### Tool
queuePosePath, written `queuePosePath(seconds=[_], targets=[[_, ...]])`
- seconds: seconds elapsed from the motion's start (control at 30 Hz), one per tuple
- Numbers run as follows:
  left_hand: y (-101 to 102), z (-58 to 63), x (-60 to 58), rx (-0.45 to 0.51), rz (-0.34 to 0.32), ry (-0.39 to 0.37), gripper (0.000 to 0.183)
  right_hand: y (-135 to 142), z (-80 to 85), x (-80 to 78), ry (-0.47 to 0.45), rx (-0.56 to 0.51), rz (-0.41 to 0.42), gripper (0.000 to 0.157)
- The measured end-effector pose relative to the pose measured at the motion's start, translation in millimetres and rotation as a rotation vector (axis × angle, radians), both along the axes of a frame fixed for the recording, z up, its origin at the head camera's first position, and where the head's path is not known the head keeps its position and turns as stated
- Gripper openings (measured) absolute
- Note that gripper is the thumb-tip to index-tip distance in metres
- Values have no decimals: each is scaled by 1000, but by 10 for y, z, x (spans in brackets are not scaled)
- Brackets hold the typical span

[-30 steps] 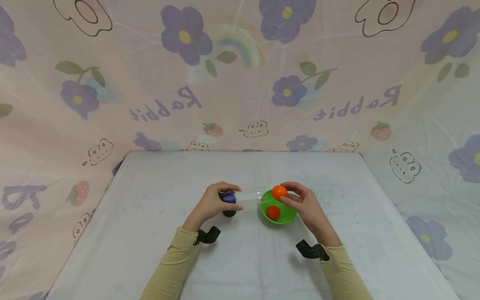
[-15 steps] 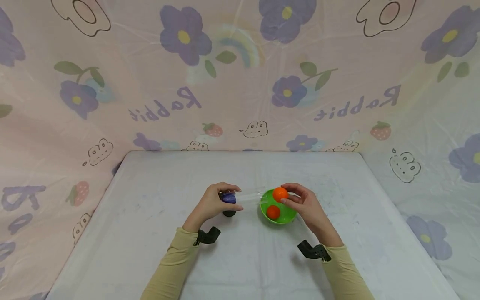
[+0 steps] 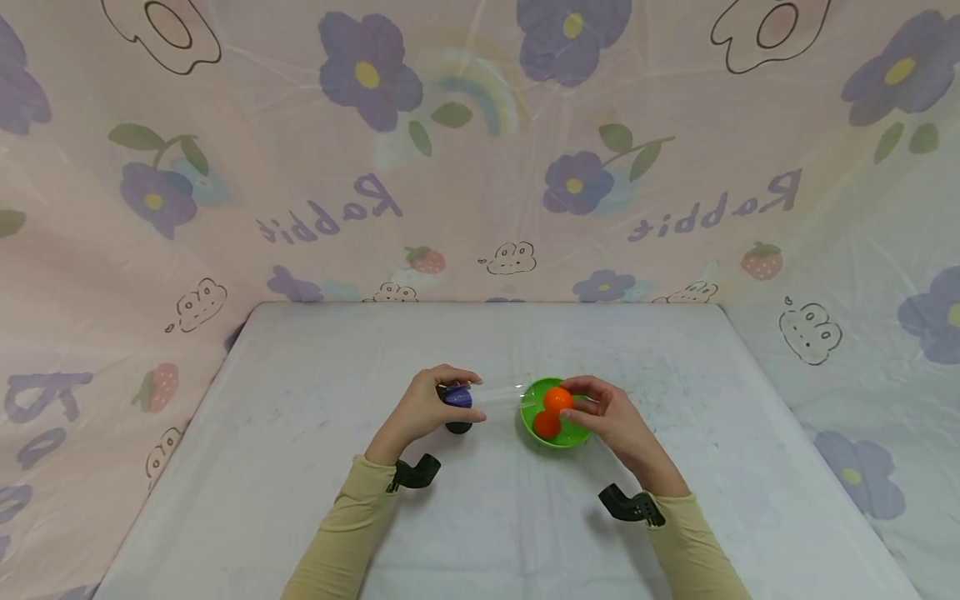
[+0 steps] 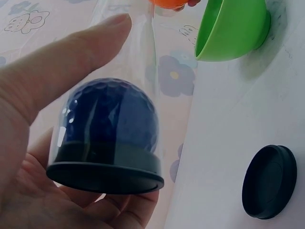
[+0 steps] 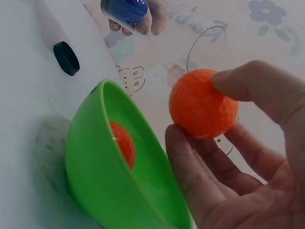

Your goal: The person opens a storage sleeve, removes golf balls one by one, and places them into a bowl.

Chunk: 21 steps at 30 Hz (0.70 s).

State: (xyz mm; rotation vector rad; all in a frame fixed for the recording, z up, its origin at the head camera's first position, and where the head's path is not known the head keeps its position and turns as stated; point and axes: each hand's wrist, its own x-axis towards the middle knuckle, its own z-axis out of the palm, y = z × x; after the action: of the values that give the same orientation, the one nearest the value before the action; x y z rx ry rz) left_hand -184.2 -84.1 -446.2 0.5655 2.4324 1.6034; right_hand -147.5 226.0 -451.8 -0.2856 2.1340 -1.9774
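Note:
My left hand (image 3: 427, 407) grips a clear plastic tube (image 3: 501, 395) lying sideways, its mouth toward the bowl. A blue golf ball (image 4: 112, 117) sits inside against the black end cap (image 4: 105, 176). Between thumb and fingers, my right hand (image 3: 611, 417) pinches an orange golf ball (image 5: 204, 104) above the green bowl (image 5: 90, 157). A second, redder orange golf ball (image 5: 124, 143) lies in that bowl. The held ball is apart from the tube's open rim.
A loose black cap (image 4: 269, 182) lies on the white table (image 3: 300, 500), below the left hand. Printed cloth (image 3: 480, 167) hangs behind the table and at both sides. Each wrist wears a black camera mount (image 3: 632, 504).
My right hand has come slightly down and nearer with the orange golf ball, which now shows lower over the bowl. The left hand and tube stay in place.

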Motion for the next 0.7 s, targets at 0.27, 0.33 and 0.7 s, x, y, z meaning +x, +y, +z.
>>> queuePosePath(seconds=[0.27,0.33,0.7], targets=[[0,-18,-12,-3,5,2,50,9,-16,24,4,46,32,45],[-1,-15,-13,-2,1,1,50,9,-26,23,1,63,36,45],[-3,-12,-12,-5,0,-1,50,3,-50,17,36,186,92,44]])
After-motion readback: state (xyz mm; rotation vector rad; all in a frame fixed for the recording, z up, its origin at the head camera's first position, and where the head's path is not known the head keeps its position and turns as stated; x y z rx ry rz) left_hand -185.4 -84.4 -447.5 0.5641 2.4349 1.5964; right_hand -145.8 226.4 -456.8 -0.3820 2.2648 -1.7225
